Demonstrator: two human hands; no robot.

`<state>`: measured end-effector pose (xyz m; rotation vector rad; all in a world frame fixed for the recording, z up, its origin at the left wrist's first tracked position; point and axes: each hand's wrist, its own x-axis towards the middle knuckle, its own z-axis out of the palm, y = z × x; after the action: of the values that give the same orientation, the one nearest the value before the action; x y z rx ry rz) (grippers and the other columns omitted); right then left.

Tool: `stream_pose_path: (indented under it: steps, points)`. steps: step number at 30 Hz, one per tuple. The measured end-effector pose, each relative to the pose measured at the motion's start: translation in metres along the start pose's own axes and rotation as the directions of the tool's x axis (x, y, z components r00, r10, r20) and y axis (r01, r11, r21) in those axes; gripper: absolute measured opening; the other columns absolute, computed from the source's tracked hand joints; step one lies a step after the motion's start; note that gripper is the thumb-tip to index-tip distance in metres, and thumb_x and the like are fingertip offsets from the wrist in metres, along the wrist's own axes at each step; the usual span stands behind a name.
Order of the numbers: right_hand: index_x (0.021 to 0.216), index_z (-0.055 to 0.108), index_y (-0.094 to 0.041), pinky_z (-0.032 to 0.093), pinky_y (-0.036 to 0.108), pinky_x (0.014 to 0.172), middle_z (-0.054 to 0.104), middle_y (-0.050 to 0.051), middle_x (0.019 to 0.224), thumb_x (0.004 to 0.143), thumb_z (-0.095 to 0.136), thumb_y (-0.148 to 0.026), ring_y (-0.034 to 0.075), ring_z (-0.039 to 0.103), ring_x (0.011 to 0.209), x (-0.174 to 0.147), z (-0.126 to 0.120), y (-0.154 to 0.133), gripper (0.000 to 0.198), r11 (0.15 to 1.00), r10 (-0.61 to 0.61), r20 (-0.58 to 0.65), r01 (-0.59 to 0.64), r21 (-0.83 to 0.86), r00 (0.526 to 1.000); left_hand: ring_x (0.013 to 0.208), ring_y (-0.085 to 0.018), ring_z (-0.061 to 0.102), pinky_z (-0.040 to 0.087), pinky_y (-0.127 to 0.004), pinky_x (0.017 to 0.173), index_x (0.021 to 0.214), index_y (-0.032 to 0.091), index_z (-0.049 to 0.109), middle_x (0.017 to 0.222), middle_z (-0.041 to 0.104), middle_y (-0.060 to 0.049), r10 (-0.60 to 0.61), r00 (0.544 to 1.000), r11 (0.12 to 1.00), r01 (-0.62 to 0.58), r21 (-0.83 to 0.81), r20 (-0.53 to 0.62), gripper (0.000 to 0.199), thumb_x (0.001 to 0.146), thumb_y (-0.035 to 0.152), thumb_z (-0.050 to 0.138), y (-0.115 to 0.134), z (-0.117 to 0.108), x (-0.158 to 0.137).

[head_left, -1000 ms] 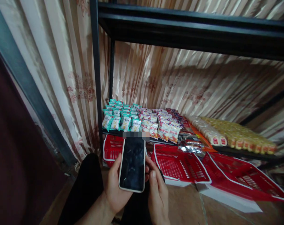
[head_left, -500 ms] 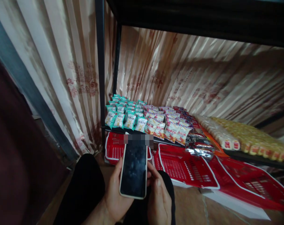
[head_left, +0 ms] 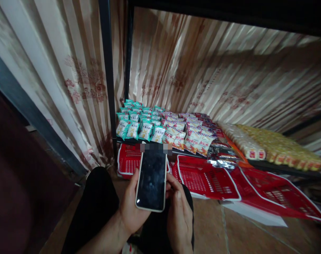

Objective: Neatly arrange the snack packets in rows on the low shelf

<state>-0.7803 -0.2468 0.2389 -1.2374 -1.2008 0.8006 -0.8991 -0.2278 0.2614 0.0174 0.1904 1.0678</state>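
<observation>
A smartphone (head_left: 151, 181) in a pale case, its screen dark, is held upright over my knees. My left hand (head_left: 132, 211) wraps the phone's left side and lower back, the thumb along the edge. On the other side, my right hand (head_left: 179, 211) has its fingers curled against the phone's right edge; some fingertips are hidden behind it. A blurred patch covers the phone's top end. Just beyond it, teal-and-white snack bags (head_left: 146, 129) stand in rows on a low black shelf (head_left: 118, 139).
Right of the teal bags sit orange-and-white snack bags (head_left: 193, 139), silver packets (head_left: 224, 160) and long yellow packs (head_left: 279, 148). Red plastic baskets (head_left: 202, 176) rest on the floor under the shelf. A black post (head_left: 107, 70) rises at left before printed curtains (head_left: 176, 53).
The view has tilted slightly, so the shelf, baskets and phone sit a little higher in the picture. Both hands keep their places on the phone.
</observation>
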Motion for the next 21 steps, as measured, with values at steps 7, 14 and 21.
stream_pose_path:
  steps: [7, 14, 21]
  points:
    - [0.112, 0.060, -0.021, 0.044, 0.037, 0.088, 0.058, 0.009, 0.119, 0.089, 0.040, -0.049, 0.024, 0.054, 0.108, 0.008, 0.003, 0.001, 0.041, 1.000, 0.009, -0.011, -0.009, -0.017, 1.000, 0.090, -0.023, 0.065, 0.040, -0.038, 0.096, 0.104, 0.005, 0.066, 0.093, 0.071, -0.013, -0.010, 1.000, 1.000, 0.010, -0.006, -0.024, 0.058, 0.094, 0.048, 0.028, 0.003, 0.001, 0.003]
    - [0.111, 0.059, -0.021, 0.047, 0.034, 0.080, 0.060, 0.008, 0.113, 0.088, 0.042, -0.049, 0.022, 0.057, 0.100, 0.011, 0.009, 0.000, 0.040, 1.000, 0.028, -0.014, -0.028, -0.012, 1.000, 0.098, -0.025, 0.063, 0.039, -0.039, 0.096, 0.108, 0.007, 0.065, 0.096, 0.070, -0.013, -0.001, 1.000, 1.000, 0.001, 0.005, -0.021, 0.055, 0.093, 0.049, 0.032, 0.007, 0.000, 0.001]
    - [0.110, 0.058, -0.022, 0.048, 0.031, 0.074, 0.061, 0.008, 0.109, 0.088, 0.041, -0.049, 0.021, 0.058, 0.095, 0.010, 0.011, -0.001, 0.039, 0.999, 0.036, -0.003, -0.036, -0.011, 0.999, 0.097, -0.025, 0.063, 0.039, -0.039, 0.096, 0.102, 0.008, 0.068, 0.092, 0.071, -0.012, 0.023, 0.998, 1.000, -0.022, 0.021, -0.053, 0.053, 0.093, 0.047, 0.033, 0.007, -0.001, -0.002]
